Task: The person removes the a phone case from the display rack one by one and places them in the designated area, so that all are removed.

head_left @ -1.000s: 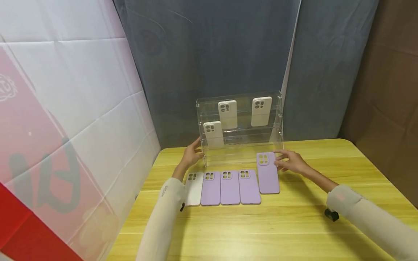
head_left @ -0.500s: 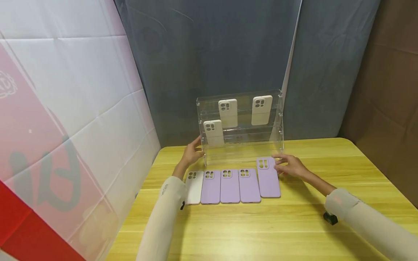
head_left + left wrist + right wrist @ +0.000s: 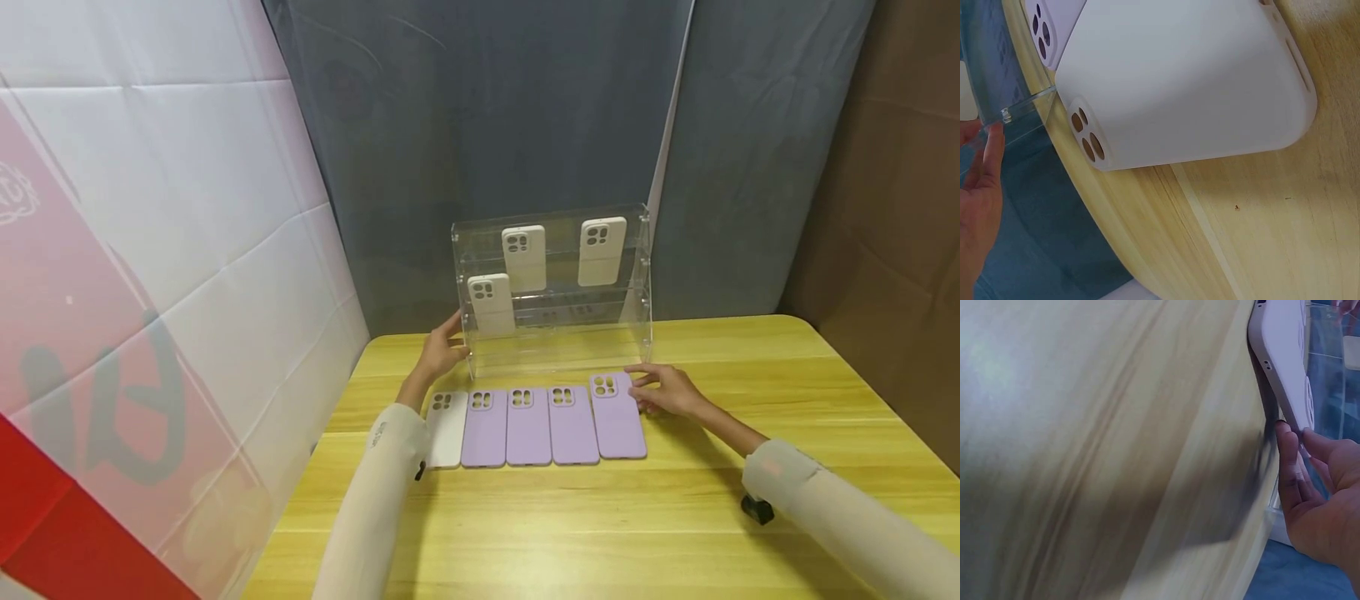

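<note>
My right hand (image 3: 667, 390) pinches a lilac phone case (image 3: 619, 417) near its upper right corner, at the right end of a row of cases. In the right wrist view, the thumb and fingers meet at the tilted case's (image 3: 1285, 369) corner, its upper end raised off the table. My left hand (image 3: 438, 354) holds the left side of a clear acrylic display stand (image 3: 558, 354), thumb in front, other fingers partly hidden behind the panel. Three more lilac cases (image 3: 528, 429) and a white case (image 3: 447, 429) lie in the row before the stand.
Three white cases (image 3: 525, 258) stand on the tiers of the display stand. The row lies on a wood-grain table (image 3: 540, 533). A white and pink cloth wall (image 3: 202, 192) rises at left, a dark curtain (image 3: 487, 108) behind, and a brown one (image 3: 885, 192) at right.
My right hand has come slightly toward me, lowering the lilac case until it lies closer beside the row. The left hand stays at the stand's side.
</note>
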A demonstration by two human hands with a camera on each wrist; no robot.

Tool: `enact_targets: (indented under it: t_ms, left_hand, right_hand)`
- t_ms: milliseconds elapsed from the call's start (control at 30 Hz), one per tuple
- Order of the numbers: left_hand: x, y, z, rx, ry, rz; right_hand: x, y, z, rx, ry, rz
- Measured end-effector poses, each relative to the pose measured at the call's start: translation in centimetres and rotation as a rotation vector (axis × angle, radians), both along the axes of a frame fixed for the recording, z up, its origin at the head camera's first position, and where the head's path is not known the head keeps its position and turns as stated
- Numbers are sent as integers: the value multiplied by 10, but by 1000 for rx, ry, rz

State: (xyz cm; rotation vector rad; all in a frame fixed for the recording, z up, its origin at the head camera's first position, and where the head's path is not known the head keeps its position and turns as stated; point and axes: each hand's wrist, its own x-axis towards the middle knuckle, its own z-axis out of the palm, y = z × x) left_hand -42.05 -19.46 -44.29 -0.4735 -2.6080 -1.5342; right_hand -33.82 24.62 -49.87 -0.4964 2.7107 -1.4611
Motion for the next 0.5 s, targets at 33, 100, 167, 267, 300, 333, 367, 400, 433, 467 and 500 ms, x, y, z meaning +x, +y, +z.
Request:
enact_targets:
  t_ms: [33,100,167,267,300,333,367,400,433,467,500]
  left_hand:
    - [0,0,0,-2,1,0]
    - [0,1,1,-3,1,0]
    - [1,1,1,-6,-2,1]
    - [0,1,1,-3,-7,3]
    - [0,1,0,-2,-9,4]
    - [0,1,0,-1,-10,3]
    - [0,1,1,2,-10,2]
    - [0,1,1,4,-12,1]
    - [1,1,1,5,-13,1]
    - [1,1,1,4,-14,0]
    - [1,1,1,6,-15,-1]
  right_hand:
    - [0,0,-1,-3,-4,-5]
    - [1,0,-3,-5,-8,-7]
    - [1,0,-4,-13,-16,1]
    - [2,0,-7,-32,-37,4]
    - [3,1,-7,-38,-42,7]
    - [3,1,-8,-45,-45,10]
    - [3,1,-9,-50,-47,10]
    - [3,1,-9,-57,-51,6]
    - [3,1,-10,-61,-53,6]
    - [3,1,-10,-63,-54,5]
    - [3,1,-11,-66,-55,4]
